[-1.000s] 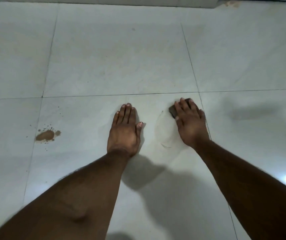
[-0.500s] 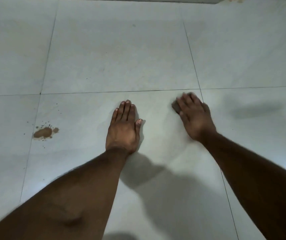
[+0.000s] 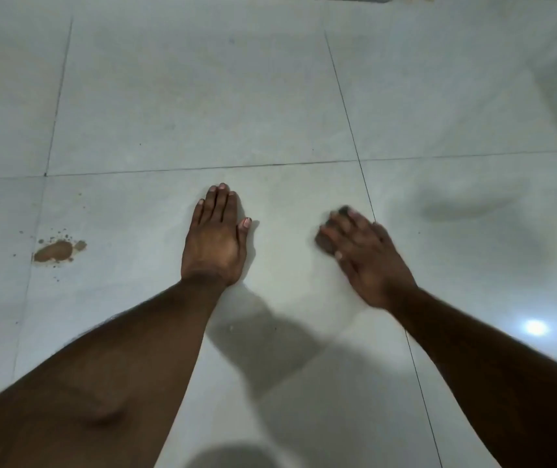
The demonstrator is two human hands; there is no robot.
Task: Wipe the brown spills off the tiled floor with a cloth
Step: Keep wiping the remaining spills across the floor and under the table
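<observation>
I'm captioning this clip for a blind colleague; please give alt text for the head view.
The right hand presses a dark cloth on the pale tiled floor, the left hand lies flat beside it, and a brown spill sits farther left.

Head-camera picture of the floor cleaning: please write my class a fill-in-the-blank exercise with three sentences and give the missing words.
1. The left hand lies ____ on the tiled floor, its fingers straight.
2. The dark cloth is under the ____ hand.
3. A brown spill remains on the floor, out beyond the ____ hand.

Missing words: flat; right; left
</observation>
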